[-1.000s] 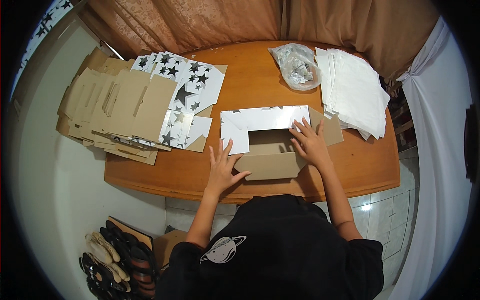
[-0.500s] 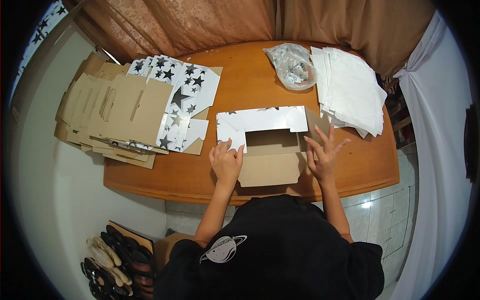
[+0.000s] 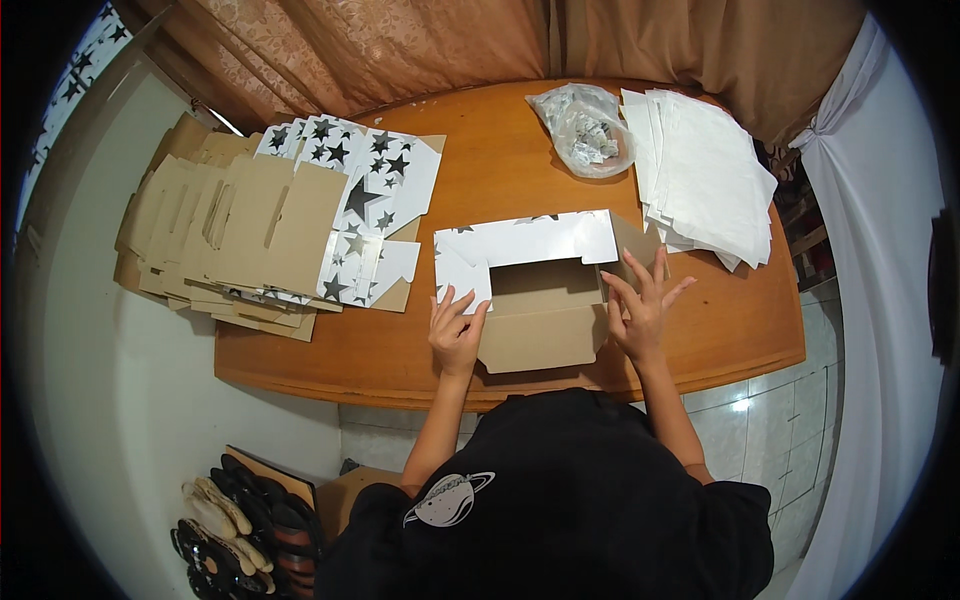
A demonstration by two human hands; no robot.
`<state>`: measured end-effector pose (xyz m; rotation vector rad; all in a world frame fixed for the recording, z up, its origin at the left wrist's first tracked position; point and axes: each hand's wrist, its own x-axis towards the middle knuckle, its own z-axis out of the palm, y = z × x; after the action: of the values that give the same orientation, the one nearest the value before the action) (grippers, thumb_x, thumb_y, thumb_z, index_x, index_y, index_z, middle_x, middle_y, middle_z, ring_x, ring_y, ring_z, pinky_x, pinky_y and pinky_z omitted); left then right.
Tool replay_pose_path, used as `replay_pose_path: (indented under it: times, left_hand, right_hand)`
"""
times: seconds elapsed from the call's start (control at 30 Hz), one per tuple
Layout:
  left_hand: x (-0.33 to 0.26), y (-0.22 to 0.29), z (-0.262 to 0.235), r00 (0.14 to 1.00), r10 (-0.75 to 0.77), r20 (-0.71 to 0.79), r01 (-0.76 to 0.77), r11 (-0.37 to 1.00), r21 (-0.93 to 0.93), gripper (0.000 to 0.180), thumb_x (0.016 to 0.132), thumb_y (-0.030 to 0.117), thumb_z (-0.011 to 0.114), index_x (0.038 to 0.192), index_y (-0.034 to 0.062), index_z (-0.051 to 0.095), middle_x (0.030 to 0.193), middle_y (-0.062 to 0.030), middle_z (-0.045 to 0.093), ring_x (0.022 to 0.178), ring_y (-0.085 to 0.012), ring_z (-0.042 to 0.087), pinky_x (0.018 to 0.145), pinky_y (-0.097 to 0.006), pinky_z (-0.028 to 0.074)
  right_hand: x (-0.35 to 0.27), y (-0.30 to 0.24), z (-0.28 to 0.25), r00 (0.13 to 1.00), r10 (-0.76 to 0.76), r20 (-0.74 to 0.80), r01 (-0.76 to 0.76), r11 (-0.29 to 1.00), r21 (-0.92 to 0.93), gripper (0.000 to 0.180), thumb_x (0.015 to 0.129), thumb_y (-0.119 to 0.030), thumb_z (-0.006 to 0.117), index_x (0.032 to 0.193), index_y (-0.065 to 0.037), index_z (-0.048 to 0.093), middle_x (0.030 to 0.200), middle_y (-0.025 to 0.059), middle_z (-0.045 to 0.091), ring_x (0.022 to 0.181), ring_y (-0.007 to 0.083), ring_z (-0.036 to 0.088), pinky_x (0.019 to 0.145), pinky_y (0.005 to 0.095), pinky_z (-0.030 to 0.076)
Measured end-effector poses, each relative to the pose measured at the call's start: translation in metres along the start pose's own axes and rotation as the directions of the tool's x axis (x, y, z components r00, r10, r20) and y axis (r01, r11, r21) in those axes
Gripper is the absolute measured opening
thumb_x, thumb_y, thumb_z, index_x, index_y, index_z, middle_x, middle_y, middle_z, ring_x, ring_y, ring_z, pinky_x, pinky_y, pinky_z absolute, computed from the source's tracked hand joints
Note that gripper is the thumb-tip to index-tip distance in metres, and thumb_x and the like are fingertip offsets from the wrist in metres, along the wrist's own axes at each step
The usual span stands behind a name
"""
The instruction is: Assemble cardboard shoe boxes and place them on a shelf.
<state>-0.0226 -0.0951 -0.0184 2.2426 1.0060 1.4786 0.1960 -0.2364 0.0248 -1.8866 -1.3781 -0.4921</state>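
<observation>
A partly folded cardboard box (image 3: 540, 240), white with black stars on one face and plain brown on others, stands in front of me. Its opening faces me, and a brown flap (image 3: 540, 340) hangs out toward the table's near edge. By the left front corner, my left hand (image 3: 458, 335) has its fingers spread, thumb and fingertips against the white side flap. My right hand (image 3: 640, 315) is at the box's right side, fingers fanned apart, its thumb close to the brown edge. Neither hand wraps round anything. The box's inside is partly in shadow.
Flat brown and star-printed box blanks (image 3: 235, 215) lie piled on the left of the wooden table (image 3: 480, 150). A clear plastic bag (image 3: 585, 130) of small silvery pieces and a stack of white sheets (image 3: 705, 175) lie at the far right. Shoes (image 3: 245, 525) stand below left.
My left hand's fingers have opened out and lifted a little at the box's left corner. My right hand has shifted slightly left and down. The box stays in place.
</observation>
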Motion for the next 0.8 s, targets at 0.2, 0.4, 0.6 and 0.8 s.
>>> replay_pose_path:
  times: [0.2, 0.4, 0.6, 0.8]
  left_hand:
    - [0.000, 0.003, -0.002, 0.998, -0.054, -0.036, 0.051, 0.995, -0.092, 0.017, 0.066, 0.003, 0.074, 0.064, 0.0027, 0.057, 0.088, -0.0096, 0.066, 0.104, -0.0316, 0.056, 0.095, -0.048, 0.034]
    - [0.006, 0.006, -0.004, 0.995, -0.075, 0.065, 0.072, 0.996, 0.056, 0.010, 0.071, 0.012, 0.071, 0.076, 0.0077, 0.063, 0.084, -0.0046, 0.067, 0.102, -0.0263, 0.057, 0.097, -0.050, 0.030]
    - [0.012, 0.008, -0.010, 0.970, -0.018, 0.243, -0.048, 0.963, 0.264, 0.015, 0.077, 0.023, 0.063, 0.080, 0.0098, 0.068, 0.082, -0.0024, 0.067, 0.100, -0.0246, 0.057, 0.100, -0.052, 0.022]
    - [0.017, 0.016, -0.012, 0.948, -0.008, 0.317, -0.095, 0.947, 0.308, 0.018, 0.078, 0.025, 0.061, 0.085, 0.0099, 0.067, 0.084, -0.0053, 0.066, 0.100, -0.0257, 0.057, 0.101, -0.052, 0.021]
  right_hand:
    - [-0.001, 0.002, 0.001, 1.000, 0.000, 0.031, -0.002, 0.999, 0.051, 0.029, 0.071, -0.009, 0.060, 0.098, -0.021, 0.063, 0.126, 0.0005, 0.046, 0.132, 0.0346, 0.020, 0.095, 0.0663, -0.013]
    - [-0.008, 0.005, 0.002, 0.991, -0.051, -0.125, 0.056, 0.998, 0.038, 0.036, 0.071, -0.011, 0.061, 0.105, -0.021, 0.061, 0.133, 0.0086, 0.037, 0.133, 0.0371, 0.011, 0.097, 0.0631, -0.012]
    - [-0.010, 0.005, 0.009, 0.945, 0.141, -0.294, -0.090, 0.979, 0.181, 0.058, 0.076, -0.013, 0.058, 0.130, -0.016, 0.036, 0.140, 0.0178, 0.024, 0.134, 0.0393, 0.004, 0.099, 0.0596, -0.009]
    - [-0.028, 0.011, 0.020, 0.978, 0.174, -0.114, -0.128, 0.934, 0.334, 0.065, 0.080, -0.015, 0.054, 0.137, -0.010, 0.022, 0.140, 0.0169, 0.026, 0.133, 0.0370, 0.013, 0.099, 0.0600, -0.010]
